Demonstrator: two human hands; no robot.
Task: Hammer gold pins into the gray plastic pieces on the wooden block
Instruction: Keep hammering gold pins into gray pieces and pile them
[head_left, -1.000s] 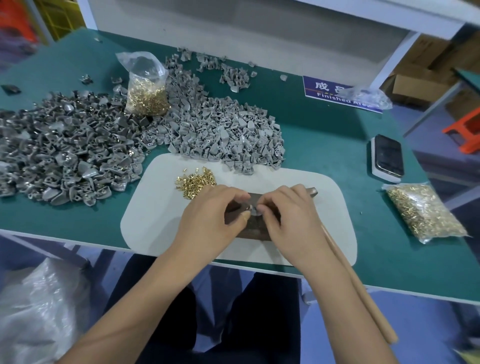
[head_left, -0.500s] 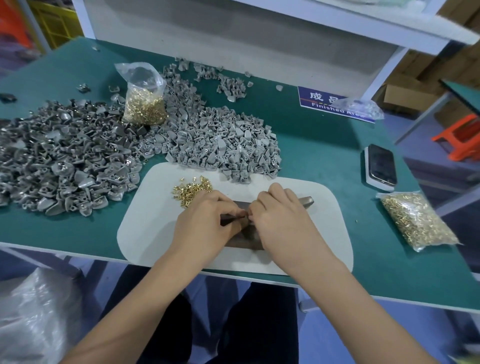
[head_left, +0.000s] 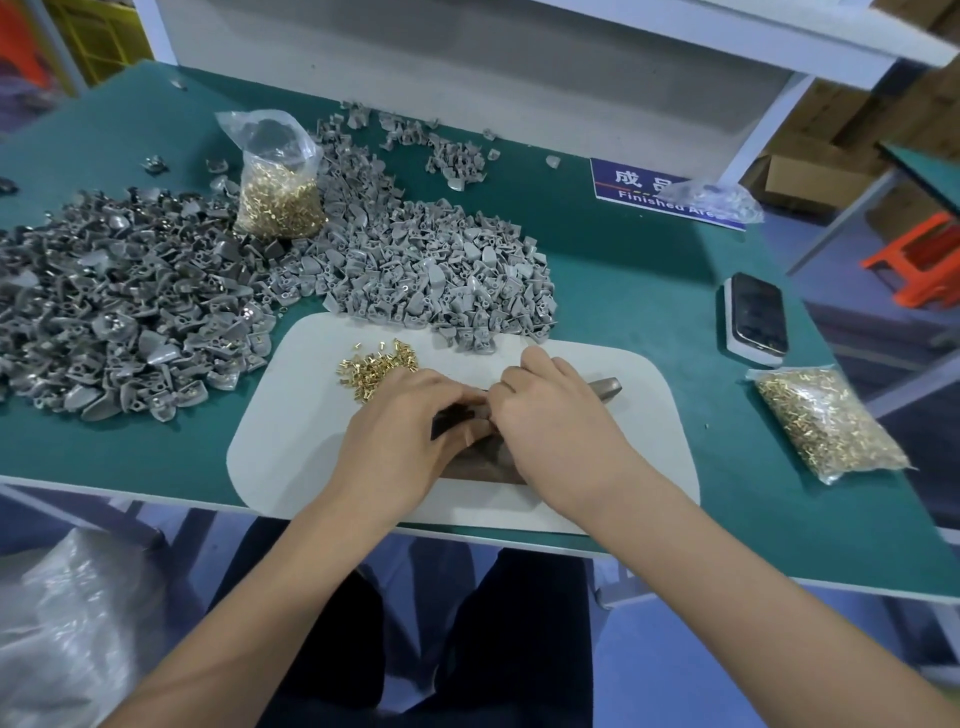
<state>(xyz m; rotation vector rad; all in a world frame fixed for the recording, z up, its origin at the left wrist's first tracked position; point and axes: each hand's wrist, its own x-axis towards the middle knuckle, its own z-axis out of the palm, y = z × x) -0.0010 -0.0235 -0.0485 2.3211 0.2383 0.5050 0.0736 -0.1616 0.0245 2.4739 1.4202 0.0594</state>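
Both hands, left hand (head_left: 410, 431) and right hand (head_left: 561, 421), pinch together over the wooden block (head_left: 483, 460); what the fingers grasp is hidden, likely a light, slippery pin.

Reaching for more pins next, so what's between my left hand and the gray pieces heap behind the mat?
In the head view, loose gold pins lie on the white mat between the left hand and the heap.

Things lying around the work area

A smartphone (head_left: 757, 317) is placed face up on the green table (head_left: 649, 291), near its right edge. A blue "Finished Area" sign (head_left: 644, 193) is seen at the back, partly covered by a crumpled clear plastic bag (head_left: 711, 200). An orange stool (head_left: 919, 260) is standing on the floor.
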